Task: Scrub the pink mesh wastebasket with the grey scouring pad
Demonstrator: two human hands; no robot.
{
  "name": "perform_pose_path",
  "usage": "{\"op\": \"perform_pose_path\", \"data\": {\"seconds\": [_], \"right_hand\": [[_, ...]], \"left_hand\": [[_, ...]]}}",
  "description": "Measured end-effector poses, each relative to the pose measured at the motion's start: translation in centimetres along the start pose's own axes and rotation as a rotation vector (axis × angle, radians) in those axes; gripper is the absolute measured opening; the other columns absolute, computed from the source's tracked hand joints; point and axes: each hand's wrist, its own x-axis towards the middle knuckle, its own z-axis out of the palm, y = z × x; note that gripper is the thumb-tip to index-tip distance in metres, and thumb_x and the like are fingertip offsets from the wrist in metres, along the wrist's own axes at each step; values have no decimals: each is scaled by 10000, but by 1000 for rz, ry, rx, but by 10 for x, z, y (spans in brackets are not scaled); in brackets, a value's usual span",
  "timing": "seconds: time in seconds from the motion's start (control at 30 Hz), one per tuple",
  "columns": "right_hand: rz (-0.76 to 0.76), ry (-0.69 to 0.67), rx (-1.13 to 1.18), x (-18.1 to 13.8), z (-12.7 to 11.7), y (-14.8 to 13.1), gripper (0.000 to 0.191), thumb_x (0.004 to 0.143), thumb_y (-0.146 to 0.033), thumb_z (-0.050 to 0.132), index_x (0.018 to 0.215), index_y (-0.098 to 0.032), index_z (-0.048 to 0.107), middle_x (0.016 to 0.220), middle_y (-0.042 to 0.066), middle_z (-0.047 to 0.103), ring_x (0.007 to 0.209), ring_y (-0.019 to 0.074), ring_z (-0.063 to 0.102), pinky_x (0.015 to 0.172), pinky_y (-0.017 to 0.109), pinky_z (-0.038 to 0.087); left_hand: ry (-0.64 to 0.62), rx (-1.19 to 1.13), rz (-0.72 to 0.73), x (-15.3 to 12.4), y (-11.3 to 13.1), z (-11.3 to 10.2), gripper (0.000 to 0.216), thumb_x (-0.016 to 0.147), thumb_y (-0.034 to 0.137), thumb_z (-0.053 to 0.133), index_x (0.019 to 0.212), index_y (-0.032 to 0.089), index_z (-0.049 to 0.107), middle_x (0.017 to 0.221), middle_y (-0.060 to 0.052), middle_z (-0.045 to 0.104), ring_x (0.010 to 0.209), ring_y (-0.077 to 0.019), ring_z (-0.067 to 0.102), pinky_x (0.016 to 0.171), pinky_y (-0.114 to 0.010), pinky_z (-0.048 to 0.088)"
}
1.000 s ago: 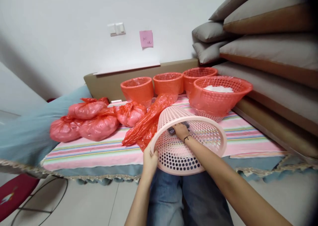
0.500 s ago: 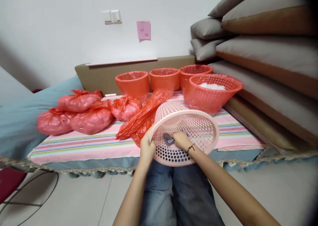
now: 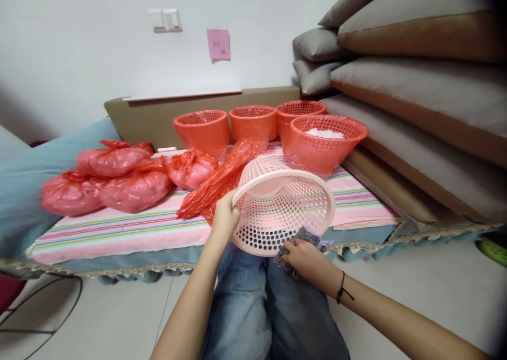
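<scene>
A pink perforated plastic basket (image 3: 285, 183) lies tipped on its side above my knees, its open mouth facing me. My left hand (image 3: 225, 216) grips the basket's rim at the left, thumb on the inner side. My right hand (image 3: 307, 259) is closed on a grey-purple cloth (image 3: 307, 236), which it holds against the lower right part of the rim. Behind the basket, a loose red plastic bag (image 3: 222, 180) lies crumpled on the striped cover.
Several baskets wrapped in red bags (image 3: 202, 130) stand at the back; the front right one (image 3: 322, 143) holds something white. Tied red bags (image 3: 134, 191) are heaped at left on the striped cover (image 3: 130, 238). Stacked cushions (image 3: 412, 85) rise at right.
My right hand has drawn the cloth out from inside the basket to the lower right rim. My left hand keeps its hold on the rim. The view has shifted slightly.
</scene>
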Motion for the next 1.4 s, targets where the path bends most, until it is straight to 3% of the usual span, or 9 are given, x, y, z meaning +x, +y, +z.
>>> {"op": "perform_pose_path", "data": {"seconds": [0.2, 0.3, 0.4, 0.6, 0.77, 0.9, 1.1, 1.27, 1.4], "right_hand": [[139, -114, -119, -6, -11, 1, 352, 829, 33, 459, 860, -126, 771, 894, 173, 700, 750, 278, 661, 602, 363, 480], [123, -128, -42, 0, -28, 14, 382, 851, 17, 453, 943, -178, 769, 929, 132, 721, 769, 248, 683, 620, 326, 478], [117, -7, 141, 13, -40, 34, 470, 853, -19, 497, 1184, -277, 707, 1028, 68, 727, 865, 221, 697, 701, 290, 479], [217, 333, 325, 85, -29, 68, 513, 915, -67, 458, 1370, -267, 586, 1278, 61, 670, 1082, 187, 641, 910, 263, 443], [341, 299, 296, 160, -6, 84, 431, 976, -104, 395, 1354, -187, 585, 1293, 116, 657, 1070, 209, 638, 910, 287, 447], [374, 254, 286, 187, 19, 82, 353, 1004, -149, 423, 1313, -128, 593, 1280, 164, 645, 1118, 234, 621, 969, 360, 465], [379, 184, 276, 193, 39, 76, 375, 952, -395, 618, 1259, -180, 596, 1296, 99, 600, 1113, 240, 616, 948, 471, 527], [346, 170, 277, 174, 37, 78, 278, 987, -245, 524, 1216, -171, 664, 1163, 111, 694, 1043, 230, 660, 943, 402, 505], [303, 201, 294, 132, 39, 60, 415, 934, -103, 458, 1270, -217, 674, 1172, 102, 717, 1022, 215, 679, 912, 298, 488]], "left_hand": [[-203, 109, 148, 24, 36, -15, 685, 650, -36, 425, 1243, 185, 686, 1236, -79, 721, 1196, -246, 639, 1063, -410, 469], [-213, 55, 183, 19, 28, -21, 627, 743, 38, 548, 1348, 199, 596, 1388, -98, 626, 1290, -250, 576, 1136, -440, 400], [-95, -78, 96, -5, 3, -22, 602, 812, 223, 668, 1398, 210, 531, 1445, -126, 569, 1317, -263, 555, 1133, -455, 408], [22, -176, -107, -57, -39, 2, 506, 802, 272, 691, 1298, 196, 625, 1409, -128, 603, 1356, -290, 516, 1177, -494, 348], [84, -244, -168, -59, -43, 18, 607, 713, 91, 560, 1305, 204, 630, 1359, -79, 647, 1337, -265, 537, 1193, -465, 341], [89, -232, -141, -57, -38, 21, 708, 650, 25, 486, 1320, 205, 628, 1387, -57, 628, 1359, -248, 515, 1215, -441, 311], [98, -237, -76, -55, -33, 26, 745, 622, -1, 445, 1311, 206, 639, 1390, -42, 627, 1349, -237, 526, 1210, -427, 323], [114, -226, -57, -51, -30, 30, 736, 628, -6, 442, 1303, 206, 645, 1387, -48, 628, 1343, -243, 531, 1207, -433, 331], [140, -225, -71, -50, -32, 32, 710, 631, 14, 457, 1293, 191, 645, 1350, -60, 652, 1321, -249, 550, 1198, -447, 340]]}}
